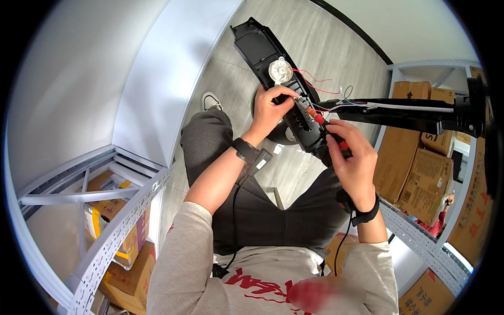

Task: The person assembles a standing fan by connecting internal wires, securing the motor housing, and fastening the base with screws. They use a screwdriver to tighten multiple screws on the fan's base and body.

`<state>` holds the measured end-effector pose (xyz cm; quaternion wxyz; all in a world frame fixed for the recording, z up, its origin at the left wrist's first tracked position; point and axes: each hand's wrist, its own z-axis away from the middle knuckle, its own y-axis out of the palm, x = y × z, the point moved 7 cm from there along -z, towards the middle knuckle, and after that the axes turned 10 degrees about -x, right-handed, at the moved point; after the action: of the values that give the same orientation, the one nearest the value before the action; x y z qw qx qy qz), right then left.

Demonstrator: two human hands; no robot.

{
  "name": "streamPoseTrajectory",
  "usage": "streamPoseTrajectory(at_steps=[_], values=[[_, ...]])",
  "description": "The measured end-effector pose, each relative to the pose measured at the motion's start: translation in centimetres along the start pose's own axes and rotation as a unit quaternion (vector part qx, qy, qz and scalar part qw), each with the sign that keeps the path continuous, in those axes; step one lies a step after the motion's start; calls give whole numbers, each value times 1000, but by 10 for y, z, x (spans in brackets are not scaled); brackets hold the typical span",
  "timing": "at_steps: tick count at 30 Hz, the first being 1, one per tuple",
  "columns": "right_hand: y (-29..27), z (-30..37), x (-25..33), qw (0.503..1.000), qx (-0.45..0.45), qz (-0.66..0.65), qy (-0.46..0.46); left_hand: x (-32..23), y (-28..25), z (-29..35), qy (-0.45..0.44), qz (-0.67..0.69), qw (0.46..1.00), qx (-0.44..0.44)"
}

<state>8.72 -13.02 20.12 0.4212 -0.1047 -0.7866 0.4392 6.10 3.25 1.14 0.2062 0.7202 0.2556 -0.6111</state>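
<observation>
A long black plastic housing lies slantwise over my knees, its open side up. On it sits a round whitish part with thin red wires trailing off to the right. My left hand rests at the housing's left edge, thumb and forefinger pinched by small parts inside; what they hold is too small to make out. My right hand is closed round a slim red, orange and black hand tool, whose front end points at the spot by my left fingertips. Its tip is hard to see.
A long black bar with a white cable along it reaches in from the right, close above my right hand. Metal shelving with cardboard boxes stands on the right; a second rack with boxes is at left. A white panel rises at left.
</observation>
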Motion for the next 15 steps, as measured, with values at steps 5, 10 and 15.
streamPoseTrajectory(at_steps=[5,10,15], values=[[-12,-3,-4,999,-29,2,32,-24,-1,1,21,14,997,-78],[-4,-13,-5,999,-23,-9,46,-28,-5,-1,27,7,998,-61],[6,-20,-6,999,-13,7,43,-34,-2,0,50,10,998,-48]])
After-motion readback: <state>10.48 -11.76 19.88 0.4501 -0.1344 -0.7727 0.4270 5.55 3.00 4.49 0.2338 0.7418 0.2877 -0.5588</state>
